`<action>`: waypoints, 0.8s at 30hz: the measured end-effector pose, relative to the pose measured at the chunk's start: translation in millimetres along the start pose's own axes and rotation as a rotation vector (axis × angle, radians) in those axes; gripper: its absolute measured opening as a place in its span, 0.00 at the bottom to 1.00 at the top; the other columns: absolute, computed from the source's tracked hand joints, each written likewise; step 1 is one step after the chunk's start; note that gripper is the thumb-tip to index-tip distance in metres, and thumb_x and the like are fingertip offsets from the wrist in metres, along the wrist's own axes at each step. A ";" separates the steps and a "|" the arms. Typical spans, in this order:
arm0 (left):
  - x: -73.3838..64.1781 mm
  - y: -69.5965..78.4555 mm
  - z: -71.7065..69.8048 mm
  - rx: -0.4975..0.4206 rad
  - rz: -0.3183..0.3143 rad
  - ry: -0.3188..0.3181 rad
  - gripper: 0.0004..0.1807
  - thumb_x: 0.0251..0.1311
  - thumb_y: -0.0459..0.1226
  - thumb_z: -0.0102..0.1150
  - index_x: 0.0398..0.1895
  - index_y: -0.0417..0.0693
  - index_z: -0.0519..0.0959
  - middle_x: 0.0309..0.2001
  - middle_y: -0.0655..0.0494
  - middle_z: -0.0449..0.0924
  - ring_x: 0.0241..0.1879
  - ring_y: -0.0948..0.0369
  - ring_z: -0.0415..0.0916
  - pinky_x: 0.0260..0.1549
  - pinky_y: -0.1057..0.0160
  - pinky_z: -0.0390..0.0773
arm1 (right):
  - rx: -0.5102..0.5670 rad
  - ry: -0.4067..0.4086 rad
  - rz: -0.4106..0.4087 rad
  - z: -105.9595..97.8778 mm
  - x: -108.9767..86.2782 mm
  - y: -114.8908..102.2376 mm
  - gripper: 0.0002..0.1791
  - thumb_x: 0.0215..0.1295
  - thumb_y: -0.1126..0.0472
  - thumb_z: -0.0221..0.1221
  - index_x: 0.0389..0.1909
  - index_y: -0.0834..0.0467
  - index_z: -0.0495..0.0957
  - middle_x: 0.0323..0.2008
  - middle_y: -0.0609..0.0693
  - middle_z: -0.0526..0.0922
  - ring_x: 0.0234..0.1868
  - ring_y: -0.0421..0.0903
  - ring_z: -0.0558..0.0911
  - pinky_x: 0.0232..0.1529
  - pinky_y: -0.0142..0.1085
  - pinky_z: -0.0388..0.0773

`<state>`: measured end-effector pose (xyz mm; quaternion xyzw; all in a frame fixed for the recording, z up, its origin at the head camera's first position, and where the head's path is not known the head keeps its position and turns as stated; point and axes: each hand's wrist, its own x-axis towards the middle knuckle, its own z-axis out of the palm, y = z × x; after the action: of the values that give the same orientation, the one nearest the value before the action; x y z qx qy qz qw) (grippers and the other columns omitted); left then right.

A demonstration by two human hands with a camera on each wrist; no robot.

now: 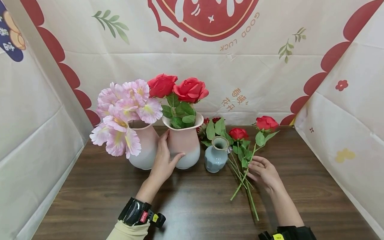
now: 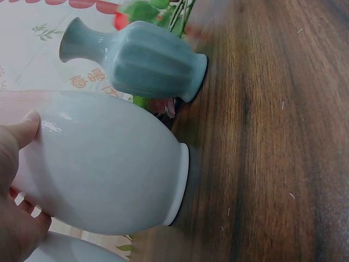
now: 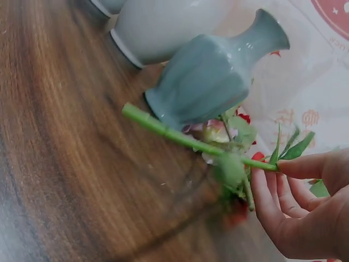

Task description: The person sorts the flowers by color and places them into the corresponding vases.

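Note:
My left hand [image 1: 162, 163] grips the side of a pink-and-white vase [image 1: 184, 146], its thumb across the front and its fingers around the left side. Two red roses [image 1: 190, 90] with green leaves stand in that vase. On the right, my right hand [image 1: 265, 174] pinches the green stem [image 3: 180, 136] of a red rose [image 1: 267, 123] between thumb and fingers. The bare stem end points towards the front of the table, and the bloom leans up to the right. Between the hands stands a small blue-grey vase [image 1: 215, 159], its mouth showing no flower.
A second pink-and-white vase [image 1: 142, 146] holds pale pink ruffled flowers [image 1: 123, 113] that lean left. More cut flowers lie beside and behind the small vase, among them a red rose [image 1: 238, 133] with its stems towards me. Printed cloth [image 1: 186, 63] walls the dark wooden table [image 1: 204, 213].

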<state>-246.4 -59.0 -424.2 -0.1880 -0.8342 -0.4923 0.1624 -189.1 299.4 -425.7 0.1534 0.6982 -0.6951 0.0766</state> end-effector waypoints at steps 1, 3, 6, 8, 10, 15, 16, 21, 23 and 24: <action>0.0 0.1 -0.1 0.001 -0.001 -0.001 0.51 0.58 0.40 0.68 0.77 0.37 0.46 0.74 0.37 0.52 0.75 0.44 0.54 0.74 0.46 0.59 | -0.008 0.007 -0.014 0.1 -1.3 -1.8 0.25 0.73 0.67 0.54 0.66 0.61 0.57 0.40 0.39 0.75 0.41 0.32 0.81 0.47 0.30 0.84; -0.2 0.1 -0.3 -0.001 -0.006 -0.002 0.51 0.58 0.40 0.68 0.77 0.37 0.46 0.74 0.38 0.52 0.75 0.45 0.54 0.74 0.46 0.59 | -0.003 0.020 -0.040 0.5 -3.4 -5.1 0.22 0.72 0.68 0.54 0.62 0.59 0.60 0.38 0.38 0.76 0.40 0.32 0.81 0.45 0.30 0.84; -0.6 0.1 -0.4 0.002 -0.009 0.000 0.51 0.58 0.40 0.68 0.77 0.37 0.47 0.73 0.38 0.52 0.75 0.45 0.55 0.74 0.47 0.58 | 0.018 0.037 -0.074 1.2 -5.8 -9.3 0.19 0.71 0.70 0.55 0.57 0.56 0.63 0.35 0.37 0.77 0.38 0.32 0.80 0.42 0.30 0.85; -0.3 0.6 -0.3 0.004 -0.006 0.004 0.51 0.58 0.40 0.69 0.76 0.37 0.47 0.73 0.37 0.53 0.75 0.45 0.55 0.74 0.47 0.59 | 0.009 0.051 -0.090 1.7 -7.1 -11.5 0.18 0.70 0.70 0.56 0.56 0.55 0.64 0.34 0.36 0.77 0.38 0.32 0.80 0.41 0.29 0.85; 0.0 1.1 0.0 0.009 -0.005 0.004 0.51 0.58 0.40 0.69 0.76 0.37 0.47 0.73 0.37 0.53 0.74 0.44 0.55 0.74 0.47 0.59 | -0.038 0.067 -0.099 2.0 -8.7 -12.8 0.18 0.69 0.70 0.57 0.56 0.56 0.65 0.34 0.35 0.78 0.38 0.31 0.80 0.41 0.29 0.85; 0.0 0.7 0.3 0.002 -0.010 0.001 0.51 0.58 0.40 0.69 0.76 0.37 0.47 0.73 0.37 0.53 0.74 0.44 0.55 0.74 0.46 0.59 | -0.222 0.107 -0.120 3.5 -13.5 -14.8 0.22 0.69 0.67 0.58 0.60 0.62 0.63 0.33 0.32 0.78 0.37 0.28 0.80 0.42 0.28 0.82; 0.0 0.5 0.3 0.001 -0.010 0.001 0.51 0.58 0.40 0.69 0.76 0.37 0.47 0.73 0.37 0.53 0.74 0.45 0.55 0.74 0.46 0.59 | -0.248 0.115 -0.128 3.8 -14.3 -15.4 0.22 0.69 0.67 0.58 0.60 0.63 0.63 0.33 0.31 0.77 0.37 0.28 0.79 0.42 0.27 0.82; 0.8 0.6 -0.1 0.001 -0.002 0.006 0.51 0.58 0.41 0.68 0.76 0.37 0.47 0.73 0.37 0.53 0.74 0.45 0.55 0.74 0.46 0.59 | -0.286 0.152 -0.193 5.2 -19.0 -19.8 0.20 0.68 0.68 0.58 0.58 0.63 0.65 0.32 0.31 0.78 0.36 0.27 0.80 0.40 0.26 0.81; 0.8 0.6 0.0 0.003 -0.001 0.008 0.51 0.58 0.41 0.69 0.76 0.37 0.47 0.73 0.37 0.53 0.75 0.45 0.55 0.74 0.47 0.59 | -0.281 0.153 -0.225 5.6 -21.1 -21.3 0.19 0.68 0.69 0.58 0.56 0.63 0.65 0.33 0.32 0.78 0.36 0.27 0.81 0.39 0.25 0.81; 0.7 0.5 0.0 0.004 -0.001 0.010 0.51 0.58 0.41 0.69 0.76 0.37 0.47 0.73 0.38 0.53 0.75 0.45 0.55 0.74 0.47 0.59 | -0.272 0.153 -0.240 6.2 -22.2 -21.9 0.18 0.68 0.69 0.58 0.56 0.64 0.65 0.33 0.32 0.78 0.35 0.28 0.81 0.38 0.25 0.82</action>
<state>-246.8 -58.6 -423.5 -0.1848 -0.8345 -0.4917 0.1665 -175.9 291.1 -398.0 0.1096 0.8026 -0.5850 -0.0402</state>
